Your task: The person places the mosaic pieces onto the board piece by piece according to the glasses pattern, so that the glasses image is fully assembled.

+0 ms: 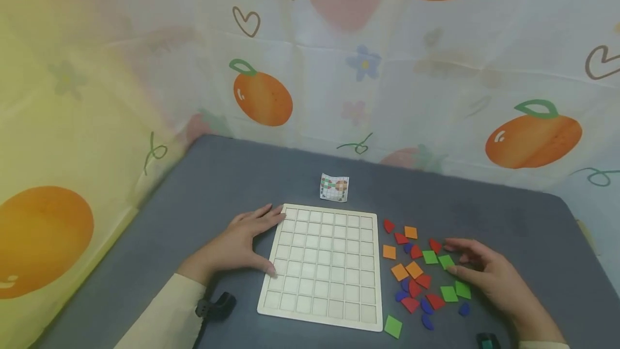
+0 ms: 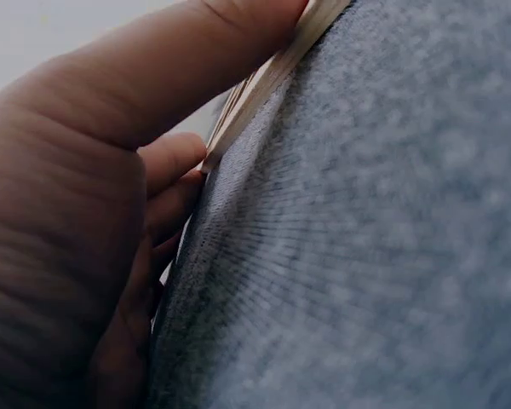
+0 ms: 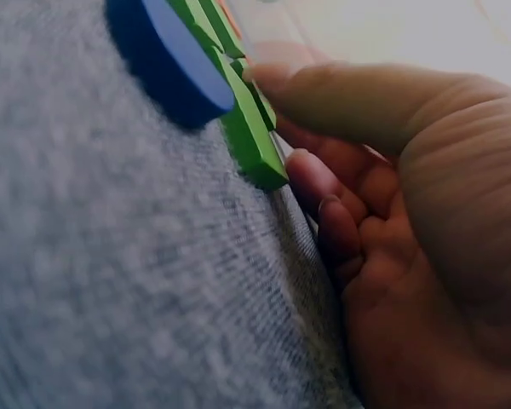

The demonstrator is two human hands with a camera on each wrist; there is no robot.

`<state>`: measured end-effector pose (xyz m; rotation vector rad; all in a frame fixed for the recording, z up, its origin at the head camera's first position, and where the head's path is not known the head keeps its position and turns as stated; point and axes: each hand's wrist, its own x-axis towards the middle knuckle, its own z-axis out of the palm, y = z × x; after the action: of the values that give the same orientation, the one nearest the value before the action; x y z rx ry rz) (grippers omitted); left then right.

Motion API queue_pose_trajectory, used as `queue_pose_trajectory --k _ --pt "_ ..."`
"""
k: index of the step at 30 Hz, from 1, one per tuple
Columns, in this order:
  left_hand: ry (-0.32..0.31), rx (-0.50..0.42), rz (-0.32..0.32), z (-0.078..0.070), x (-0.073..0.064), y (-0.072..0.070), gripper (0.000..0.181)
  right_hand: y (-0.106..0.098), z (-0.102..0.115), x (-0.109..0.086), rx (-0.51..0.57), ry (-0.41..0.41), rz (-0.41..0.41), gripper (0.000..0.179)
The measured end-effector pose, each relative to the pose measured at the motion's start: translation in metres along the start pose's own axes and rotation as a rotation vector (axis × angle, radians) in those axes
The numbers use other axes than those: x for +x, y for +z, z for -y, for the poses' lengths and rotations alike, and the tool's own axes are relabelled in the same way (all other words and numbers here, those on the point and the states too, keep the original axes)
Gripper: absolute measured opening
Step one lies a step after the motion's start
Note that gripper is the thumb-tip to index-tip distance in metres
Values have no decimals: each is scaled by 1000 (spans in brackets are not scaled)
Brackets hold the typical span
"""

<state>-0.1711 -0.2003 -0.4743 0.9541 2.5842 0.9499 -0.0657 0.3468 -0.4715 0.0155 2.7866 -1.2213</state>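
Right hand [image 1: 496, 273], thumb and forefinger parted, thumb right at the green square [image 1: 445, 260] on its left; board [image 1: 321, 288] farther left, left hand [image 1: 237, 241] spread along its edge.

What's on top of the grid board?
The left hand touches the board along its left edge. The squares in view hold no pieces. Whatever the hand covers can't be seen.

Right hand [image 3: 409, 221], thumb tip at green pieces [image 3: 254, 132], other fingers bent; thick blue piece [image 3: 166, 64] just beside greens; grey worktop [image 3: 111, 256] beneath.
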Motion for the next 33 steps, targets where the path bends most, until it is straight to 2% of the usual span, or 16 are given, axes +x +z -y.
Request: queue_pose_trajectory --k 6,12,17,21,26,33 --pt "2 17 19 0 1 -1 127 0 3 1 -63 -30 -2 41" --pt "14 40 57 -2 8 -4 127 0 5 1 -109 -50 -23 29" --pt "20 36 73 -3 13 -6 128 -1 6 2 -120 -44 -27 27" --pt "13 31 72 -3 12 -5 128 -2 8 3 -124 -28 -14 27" --pt "9 27 62 -2 11 -3 126 -2 9 5 -93 46 6 30" --pt "11 63 48 1 11 1 126 0 9 2 -90 67 -65 31"
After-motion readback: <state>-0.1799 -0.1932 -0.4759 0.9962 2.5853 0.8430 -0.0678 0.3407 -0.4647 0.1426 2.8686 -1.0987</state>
